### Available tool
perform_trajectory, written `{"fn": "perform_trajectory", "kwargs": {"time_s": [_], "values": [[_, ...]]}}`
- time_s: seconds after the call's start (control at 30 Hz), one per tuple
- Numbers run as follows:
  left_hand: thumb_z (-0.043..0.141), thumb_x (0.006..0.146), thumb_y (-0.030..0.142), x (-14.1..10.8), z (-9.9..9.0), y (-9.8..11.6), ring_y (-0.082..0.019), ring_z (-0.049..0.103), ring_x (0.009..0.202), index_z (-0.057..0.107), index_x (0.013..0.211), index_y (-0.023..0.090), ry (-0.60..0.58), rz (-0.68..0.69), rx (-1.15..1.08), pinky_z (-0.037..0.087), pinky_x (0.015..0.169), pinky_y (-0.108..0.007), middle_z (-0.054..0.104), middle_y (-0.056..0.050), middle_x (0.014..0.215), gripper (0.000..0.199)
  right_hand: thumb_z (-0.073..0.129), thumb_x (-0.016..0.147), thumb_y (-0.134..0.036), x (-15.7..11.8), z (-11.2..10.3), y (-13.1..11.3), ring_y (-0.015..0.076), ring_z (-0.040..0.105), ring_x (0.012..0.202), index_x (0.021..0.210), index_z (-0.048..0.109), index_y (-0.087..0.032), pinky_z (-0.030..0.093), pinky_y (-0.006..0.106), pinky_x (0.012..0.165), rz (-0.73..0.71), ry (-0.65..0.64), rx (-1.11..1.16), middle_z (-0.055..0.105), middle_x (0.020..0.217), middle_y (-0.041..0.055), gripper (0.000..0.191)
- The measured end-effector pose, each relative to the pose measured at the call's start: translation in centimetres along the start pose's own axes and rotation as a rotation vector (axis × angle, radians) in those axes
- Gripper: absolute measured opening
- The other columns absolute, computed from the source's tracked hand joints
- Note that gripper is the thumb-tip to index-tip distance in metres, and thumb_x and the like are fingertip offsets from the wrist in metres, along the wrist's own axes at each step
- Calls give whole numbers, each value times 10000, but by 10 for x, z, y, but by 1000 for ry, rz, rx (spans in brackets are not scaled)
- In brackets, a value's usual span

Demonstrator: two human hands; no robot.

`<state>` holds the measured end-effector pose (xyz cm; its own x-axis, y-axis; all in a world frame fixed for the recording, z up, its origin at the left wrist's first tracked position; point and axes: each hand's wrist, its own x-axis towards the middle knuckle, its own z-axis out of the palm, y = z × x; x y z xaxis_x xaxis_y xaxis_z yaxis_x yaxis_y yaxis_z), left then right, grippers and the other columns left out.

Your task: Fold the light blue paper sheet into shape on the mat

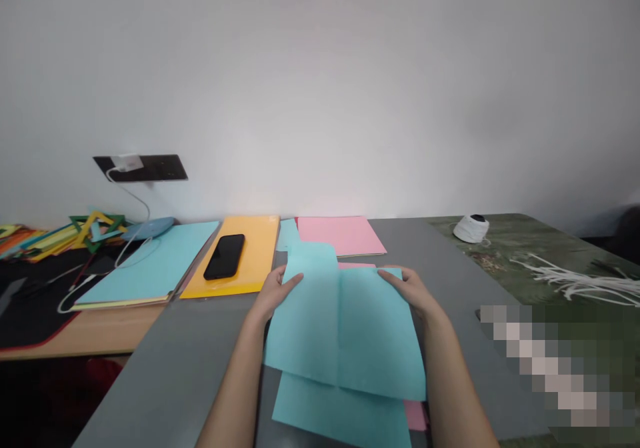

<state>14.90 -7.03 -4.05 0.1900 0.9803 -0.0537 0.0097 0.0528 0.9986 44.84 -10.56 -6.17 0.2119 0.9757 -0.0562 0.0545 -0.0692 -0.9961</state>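
Note:
A light blue sheet of paper [310,321] with a crease down its middle is held up over the grey table. My left hand [277,291] grips its left edge, thumb on the front and fingers behind. My right hand [411,289] grips the upper right edge the same way. Under the held sheet lies another blue sheet [345,413], and a strip of pink paper [416,416] shows at its lower right. The fingers behind the paper are partly hidden.
Pink sheets [343,235] lie near the wall. To the left are a yellow folder [260,255] with a black phone [225,257], a blue paper stack [150,265] and a charging cable. A thread spool [471,229] and white strings [575,279] are on the right.

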Motion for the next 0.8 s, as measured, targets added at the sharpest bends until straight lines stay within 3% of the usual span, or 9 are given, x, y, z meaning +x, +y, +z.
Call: {"fn": "perform_trajectory", "kwargs": {"time_s": [0.2,0.43,0.5,0.67,0.8], "values": [[629,600,426,2,-3,0,-183,610,700,601,808,127,128,95,66,465,608,-251,674,-47,752,366,667,544,-438,5,0,5,167,571,551,796,646,-134,427,256,504,6,97,75,657,655,52,395],[655,587,360,-2,-8,4,-178,606,624,586,870,111,-24,-41,-25,467,581,-271,667,-59,730,383,654,563,-448,8,4,7,165,568,571,795,642,-176,429,260,520,-44,109,121,656,669,30,358],[656,586,356,-2,-8,6,-175,604,634,593,879,120,-14,-23,-9,463,585,-266,663,-46,725,382,651,563,-458,7,5,4,178,577,619,800,646,-179,436,265,540,-85,112,65,663,724,43,366],[685,544,367,2,-9,6,-185,594,729,636,777,135,142,125,171,445,630,-246,664,-53,712,332,631,593,-452,-2,9,-8,208,583,756,816,656,-188,452,282,619,-132,3,-46,661,838,70,347],[675,554,373,3,-8,1,-179,587,668,650,703,145,29,105,290,435,601,-253,670,-71,722,274,629,610,-424,-4,12,-12,195,576,774,797,657,-199,445,271,643,-181,-22,-64,657,841,56,294]]}}
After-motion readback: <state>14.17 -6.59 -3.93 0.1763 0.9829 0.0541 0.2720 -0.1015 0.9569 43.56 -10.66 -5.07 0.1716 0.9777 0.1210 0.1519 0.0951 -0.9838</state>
